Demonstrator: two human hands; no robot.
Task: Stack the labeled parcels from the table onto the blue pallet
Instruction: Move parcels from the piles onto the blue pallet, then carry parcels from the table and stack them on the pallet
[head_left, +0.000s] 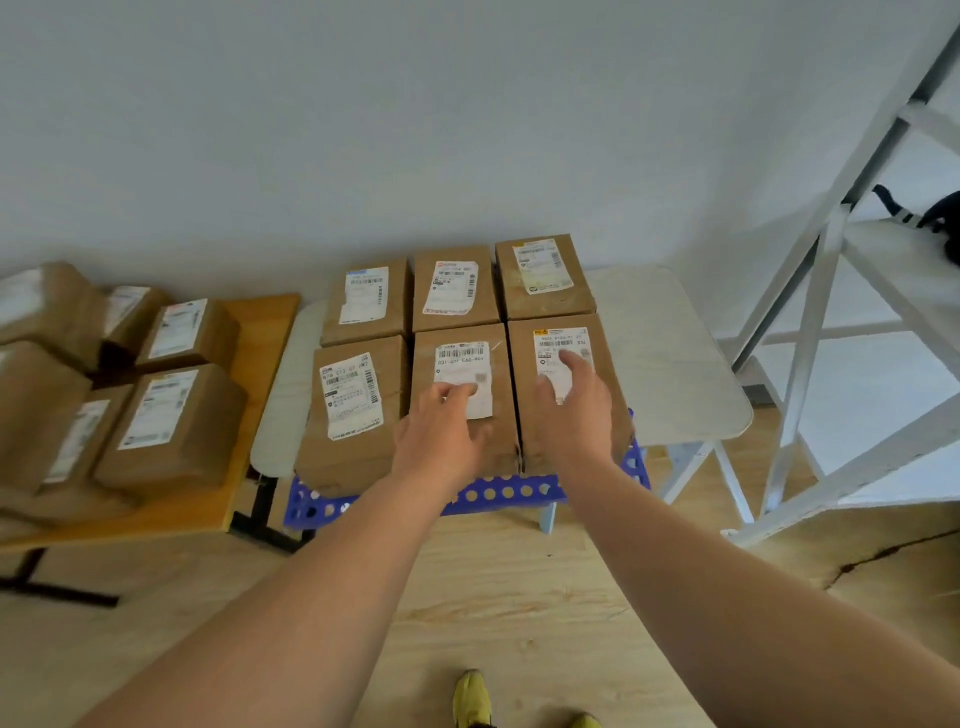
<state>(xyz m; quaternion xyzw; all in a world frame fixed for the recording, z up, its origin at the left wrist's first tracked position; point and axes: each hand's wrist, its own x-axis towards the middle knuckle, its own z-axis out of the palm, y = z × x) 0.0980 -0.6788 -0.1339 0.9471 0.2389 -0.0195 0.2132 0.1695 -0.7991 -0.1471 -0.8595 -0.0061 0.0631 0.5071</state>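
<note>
The blue pallet shows only its front edge under the parcels. Parcels on the wooden table at nine o'clock are cut by the frame edge, labels blurred (unreadable). Yellow shoes at six o'clock are cropped.

Two bare forearms, no sleeves in view up to the frame edge. No watch, ring, bracelet or glove on left hand or right hand. Short, unpainted nails, as far as can be made out. Bright yellow shoes at the bottom edge, only the toe parts showing, the right one barely visible.
</note>
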